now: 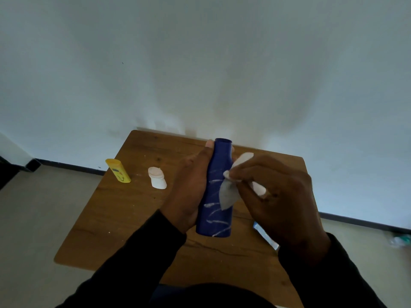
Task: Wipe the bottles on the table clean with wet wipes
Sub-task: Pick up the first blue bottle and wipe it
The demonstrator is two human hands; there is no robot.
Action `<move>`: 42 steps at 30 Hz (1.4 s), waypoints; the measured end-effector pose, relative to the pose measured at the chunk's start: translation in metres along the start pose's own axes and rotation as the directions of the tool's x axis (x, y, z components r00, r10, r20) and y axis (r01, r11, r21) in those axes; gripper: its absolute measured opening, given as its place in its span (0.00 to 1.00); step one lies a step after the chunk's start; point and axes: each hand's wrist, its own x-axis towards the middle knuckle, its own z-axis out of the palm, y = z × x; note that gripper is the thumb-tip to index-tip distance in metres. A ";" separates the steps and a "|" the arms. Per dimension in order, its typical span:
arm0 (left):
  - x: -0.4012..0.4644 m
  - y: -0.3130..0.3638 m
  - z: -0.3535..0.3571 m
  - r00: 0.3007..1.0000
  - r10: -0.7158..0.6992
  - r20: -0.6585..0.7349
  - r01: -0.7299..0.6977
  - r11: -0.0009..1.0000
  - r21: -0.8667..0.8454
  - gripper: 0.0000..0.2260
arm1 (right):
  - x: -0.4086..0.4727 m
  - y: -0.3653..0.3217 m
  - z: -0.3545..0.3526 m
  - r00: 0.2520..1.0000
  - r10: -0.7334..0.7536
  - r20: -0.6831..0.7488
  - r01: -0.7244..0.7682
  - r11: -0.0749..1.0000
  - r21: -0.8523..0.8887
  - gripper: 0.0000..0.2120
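A dark blue bottle (215, 192) with white smears down its side is held above the wooden table (124, 218). My left hand (189, 187) grips it from the left, fingers wrapped behind its neck. My right hand (280, 196) pinches a white wet wipe (231, 190) against the bottle's right side. A yellow bottle (118, 170) stands on the table at the left, and a small white bottle (157, 178) stands beside it.
A silvery wipes packet (265, 235) lies on the table under my right wrist, partly hidden. The table stands against a white wall. A pale floor lies to both sides, with a plastic item (400, 240) on it at the far right.
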 end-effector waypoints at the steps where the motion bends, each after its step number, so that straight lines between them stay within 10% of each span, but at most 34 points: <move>1: -0.001 0.000 0.000 1.000 -0.006 -0.004 0.006 1.000 -0.011 0.28 | -0.001 -0.005 0.001 0.998 -0.032 0.045 0.031 0.999 0.016 0.05; 16: 0.004 -0.009 0.000 0.991 -0.095 0.097 0.108 0.984 -0.143 0.24 | 0.007 0.004 0.007 0.994 0.103 -0.041 -0.104 0.994 -0.026 0.04; 21: 0.005 -0.007 0.000 0.982 -0.087 0.168 0.130 0.956 -0.263 0.20 | 0.000 -0.006 0.004 0.984 -0.010 0.178 -0.006 0.996 0.093 0.05; 26: 0.007 -0.007 0.002 0.984 -0.080 0.160 0.111 0.975 -0.194 0.20 | 0.007 0.012 0.007 0.992 0.128 0.009 -0.128 0.991 0.028 0.05; 42: 0.010 -0.007 0.009 0.990 -0.043 0.134 0.073 0.970 -0.230 0.19 | 0.018 -0.010 0.015 0.997 -0.059 0.039 0.059 0.998 0.004 0.06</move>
